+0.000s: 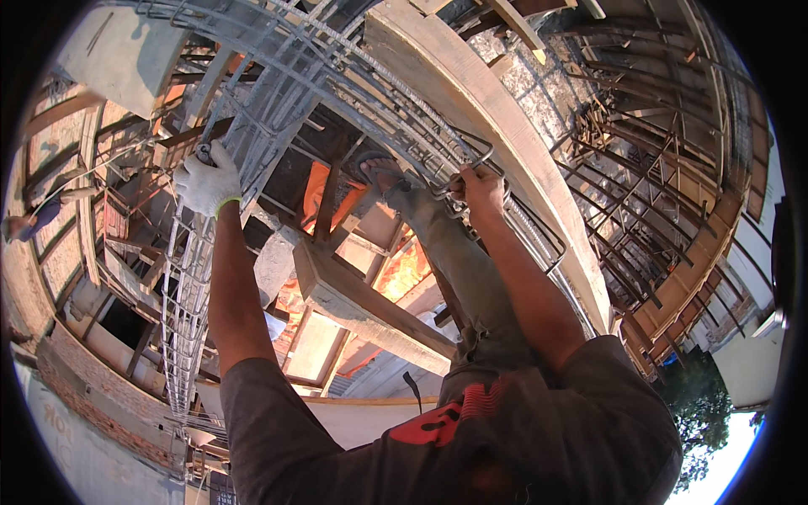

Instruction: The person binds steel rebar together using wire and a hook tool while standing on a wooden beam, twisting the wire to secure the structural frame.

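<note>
My left hand point(208, 181), in a white knitted glove, is closed beside a steel rebar cage point(189, 311) at the left. A small dark rounded piece shows at its fingertips, too small to name. My bare right hand point(481, 198) grips a bent steel stirrup point(467, 151). Several such stirrups sit around the ribbed bars point(404, 93) of a second rebar cage, which runs from the upper left down to the right. Alongside those bars lies a thick wooden plank point(513, 143).
My sandalled foot point(383, 171) rests near the bars, high over a drop. Below are a wooden beam point(362, 307) and orange sheeting point(324, 198). Wooden formwork with several bars point(648, 185) stands at the right. Another person point(34, 220) is at the far left.
</note>
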### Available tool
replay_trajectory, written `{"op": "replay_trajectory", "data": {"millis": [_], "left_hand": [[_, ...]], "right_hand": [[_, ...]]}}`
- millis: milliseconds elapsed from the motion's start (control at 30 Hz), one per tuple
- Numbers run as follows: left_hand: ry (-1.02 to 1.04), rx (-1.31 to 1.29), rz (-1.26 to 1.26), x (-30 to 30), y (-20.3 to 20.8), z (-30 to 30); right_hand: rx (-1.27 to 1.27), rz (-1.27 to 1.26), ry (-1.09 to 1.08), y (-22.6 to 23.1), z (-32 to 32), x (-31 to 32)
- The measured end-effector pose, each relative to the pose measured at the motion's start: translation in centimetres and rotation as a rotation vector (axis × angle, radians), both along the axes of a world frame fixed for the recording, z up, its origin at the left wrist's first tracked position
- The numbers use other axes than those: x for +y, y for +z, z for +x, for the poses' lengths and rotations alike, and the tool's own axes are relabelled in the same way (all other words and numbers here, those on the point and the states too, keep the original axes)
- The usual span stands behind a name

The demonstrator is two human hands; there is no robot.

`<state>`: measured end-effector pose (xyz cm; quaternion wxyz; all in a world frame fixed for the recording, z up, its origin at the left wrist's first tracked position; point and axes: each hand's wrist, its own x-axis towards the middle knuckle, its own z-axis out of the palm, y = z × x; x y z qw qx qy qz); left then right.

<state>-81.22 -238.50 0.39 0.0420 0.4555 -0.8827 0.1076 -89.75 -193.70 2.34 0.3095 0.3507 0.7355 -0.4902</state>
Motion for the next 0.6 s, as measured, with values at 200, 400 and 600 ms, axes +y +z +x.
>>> {"op": "replay_trajectory", "data": {"millis": [200, 400, 600], "left_hand": [[-0.034, 0.039, 0.002, -0.1, -0.1, 0.3], [0.004, 0.060, 0.018, -0.2, 0.4, 0.0], [-0.053, 0.131, -0.036, -0.2, 0.4, 0.2]], "right_hand": [[0.125, -0.340, -0.006, -0.1, -0.5, -8.4], [0.171, -0.341, 0.004, -1.0, -5.7, -13.4], [0.176, -0.431, 0.055, -2.2, -7.4, -16.5]]}}
